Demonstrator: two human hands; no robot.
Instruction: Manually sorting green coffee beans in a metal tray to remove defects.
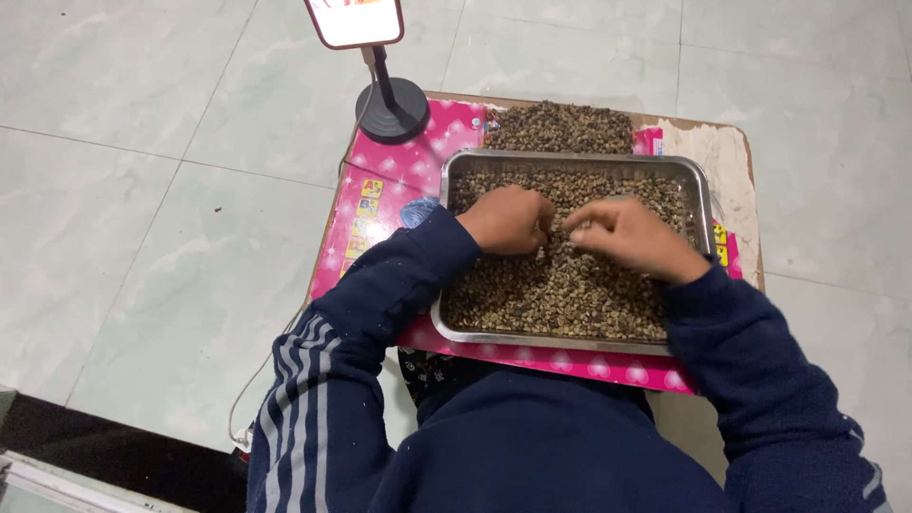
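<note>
Seeds (560,285): heaped in steel tray (705,195)
Left hand (508,220): curled, pinching seeds
Right hand (632,237): curled, picking seeds
Risk: tray overhangs table edge; leaning could tip it

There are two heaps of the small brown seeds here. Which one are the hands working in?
The heap inside the metal tray: the left hand and right hand rest on those seeds. The other pile lies loose beyond the tray, untouched.
</note>
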